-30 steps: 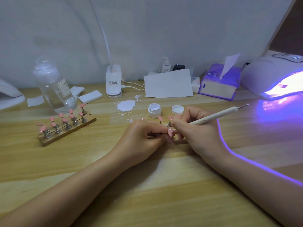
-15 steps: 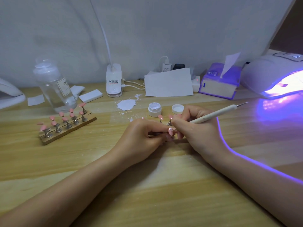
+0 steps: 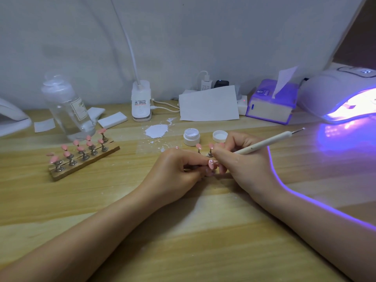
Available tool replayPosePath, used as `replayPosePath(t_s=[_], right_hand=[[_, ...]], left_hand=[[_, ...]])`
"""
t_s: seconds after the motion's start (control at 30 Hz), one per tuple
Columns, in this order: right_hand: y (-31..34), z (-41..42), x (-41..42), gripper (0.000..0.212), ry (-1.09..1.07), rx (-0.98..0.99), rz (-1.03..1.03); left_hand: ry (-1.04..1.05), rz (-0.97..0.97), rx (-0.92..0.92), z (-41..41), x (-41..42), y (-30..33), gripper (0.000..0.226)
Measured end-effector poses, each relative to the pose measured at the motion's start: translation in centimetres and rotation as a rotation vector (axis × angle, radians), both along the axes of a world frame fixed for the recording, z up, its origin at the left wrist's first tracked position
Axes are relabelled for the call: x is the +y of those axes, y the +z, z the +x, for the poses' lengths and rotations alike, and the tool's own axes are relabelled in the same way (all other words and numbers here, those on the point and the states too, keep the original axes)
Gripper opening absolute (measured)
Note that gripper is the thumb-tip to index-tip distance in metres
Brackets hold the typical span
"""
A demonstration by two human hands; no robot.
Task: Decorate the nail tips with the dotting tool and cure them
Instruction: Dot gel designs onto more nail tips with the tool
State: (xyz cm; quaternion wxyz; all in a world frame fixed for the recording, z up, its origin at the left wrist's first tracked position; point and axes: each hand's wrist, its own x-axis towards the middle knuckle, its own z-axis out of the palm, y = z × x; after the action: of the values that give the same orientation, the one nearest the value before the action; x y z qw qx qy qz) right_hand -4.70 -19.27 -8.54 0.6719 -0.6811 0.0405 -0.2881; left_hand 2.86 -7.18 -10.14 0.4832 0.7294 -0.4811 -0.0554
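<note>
My left hand point(image 3: 179, 169) pinches the stem of a small stand that carries a pink nail tip point(image 3: 211, 163), held at the table's middle. My right hand point(image 3: 240, 159) grips a white dotting tool point(image 3: 264, 143) like a pen, its lower point touching that pink tip. Two more pink tips on stands point(image 3: 204, 149) rise just behind my fingers. A wooden holder point(image 3: 85, 162) with several pink tips sits at the left. An open white gel pot point(image 3: 191, 136) and its lid point(image 3: 220, 136) stand behind my hands. The curing lamp point(image 3: 343, 96) glows violet at the far right.
A clear pump bottle point(image 3: 68, 107) stands at the back left beside white pads point(image 3: 112, 119). A clip lamp base point(image 3: 141, 102), a white paper sheet point(image 3: 209, 103) and a purple tissue box point(image 3: 270, 103) line the back. White smears point(image 3: 156, 131) mark the table.
Both hands stay nearly still over the held tip. The dotting tool has shifted only slightly on the tip.
</note>
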Motion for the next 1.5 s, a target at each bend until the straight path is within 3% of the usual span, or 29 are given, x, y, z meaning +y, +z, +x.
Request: replayPosePath(t_s=[0.33, 0.7, 1.2, 1.5], right_hand=[[-0.01, 0.02, 0.02, 0.038, -0.007, 0.01, 0.01], [0.08, 0.04, -0.03, 0.039, -0.011, 0.016, 0.005], [0.01, 0.05, -0.05, 0.038, -0.017, 0.024, 0.007], [0.17, -0.06, 0.03, 0.037, -0.013, 0.025, 0.019]], left_hand=[[-0.008, -0.002, 0.003, -0.12, 0.0, 0.13, 0.032], [0.0, 0.011, 0.017, 0.03, 0.0, -0.16, 0.017], [0.012, 0.022, -0.001, -0.14, 0.03, 0.17, 0.029], [0.019, 0.016, 0.035, -0.13, 0.01, 0.02, 0.02]])
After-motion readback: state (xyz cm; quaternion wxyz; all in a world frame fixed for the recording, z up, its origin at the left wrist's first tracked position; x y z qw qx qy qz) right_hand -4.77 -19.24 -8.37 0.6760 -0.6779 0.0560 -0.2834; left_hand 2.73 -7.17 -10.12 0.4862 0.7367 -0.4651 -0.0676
